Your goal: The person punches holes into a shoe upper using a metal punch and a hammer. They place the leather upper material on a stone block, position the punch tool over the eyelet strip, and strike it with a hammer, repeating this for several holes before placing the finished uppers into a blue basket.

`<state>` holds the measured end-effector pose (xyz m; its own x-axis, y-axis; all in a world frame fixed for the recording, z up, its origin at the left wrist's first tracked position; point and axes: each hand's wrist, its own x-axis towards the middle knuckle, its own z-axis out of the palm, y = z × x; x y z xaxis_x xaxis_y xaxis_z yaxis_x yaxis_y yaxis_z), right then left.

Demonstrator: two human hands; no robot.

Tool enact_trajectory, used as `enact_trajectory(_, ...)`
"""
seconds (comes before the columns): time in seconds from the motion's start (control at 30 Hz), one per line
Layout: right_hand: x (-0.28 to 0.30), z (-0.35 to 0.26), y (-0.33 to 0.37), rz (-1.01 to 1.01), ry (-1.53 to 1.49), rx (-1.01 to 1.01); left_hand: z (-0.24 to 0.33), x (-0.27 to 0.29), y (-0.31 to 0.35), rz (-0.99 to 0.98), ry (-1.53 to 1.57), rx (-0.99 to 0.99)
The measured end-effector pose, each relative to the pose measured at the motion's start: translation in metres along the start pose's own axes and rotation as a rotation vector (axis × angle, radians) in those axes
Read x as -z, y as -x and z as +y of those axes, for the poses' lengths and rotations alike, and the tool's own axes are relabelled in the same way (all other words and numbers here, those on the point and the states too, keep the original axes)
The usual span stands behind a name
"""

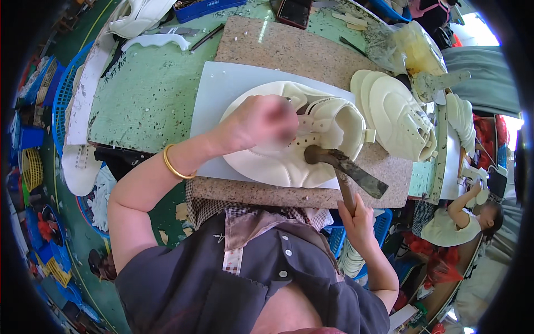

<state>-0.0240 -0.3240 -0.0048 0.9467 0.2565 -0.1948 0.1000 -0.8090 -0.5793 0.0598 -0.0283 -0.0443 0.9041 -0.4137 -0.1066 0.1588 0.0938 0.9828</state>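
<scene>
My left hand [261,123] presses down on a cream shoe upper [311,131] that lies on a white sheet [214,97] over a speckled stone slab [289,50]. A gold bangle sits on that wrist. My right hand [356,222] grips the wooden handle of a hammer [345,164], whose round metal head rests on the shoe upper near my left hand. The fingers of my left hand are blurred.
A stack of cream shoe uppers [397,114] lies at the right of the slab. The green worktable [150,94] holds white shoe parts and tools at the back. Blue baskets [61,100] stand to the left. Another person [461,220] works at lower right.
</scene>
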Motion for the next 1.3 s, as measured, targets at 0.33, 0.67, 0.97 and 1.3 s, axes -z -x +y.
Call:
enact_trajectory(0.33,0.047,-0.063,-0.009,0.585,-0.923,0.421,-0.007,-0.013,0.011,0.087,-0.701,-0.537)
enact_trajectory(0.67,0.033,-0.037,-0.06,0.414,-0.095,0.07,-0.003,-0.004,0.005,0.058,0.01,-0.01)
enact_trajectory(0.97,0.032,-0.018,-0.105,0.211,-0.446,-0.099,0.012,0.021,0.032,0.028,0.044,-0.097)
enact_trajectory(1.3,0.067,-0.001,-0.061,0.351,-0.663,-0.206,0.048,0.122,0.039,0.482,-0.205,-0.391)
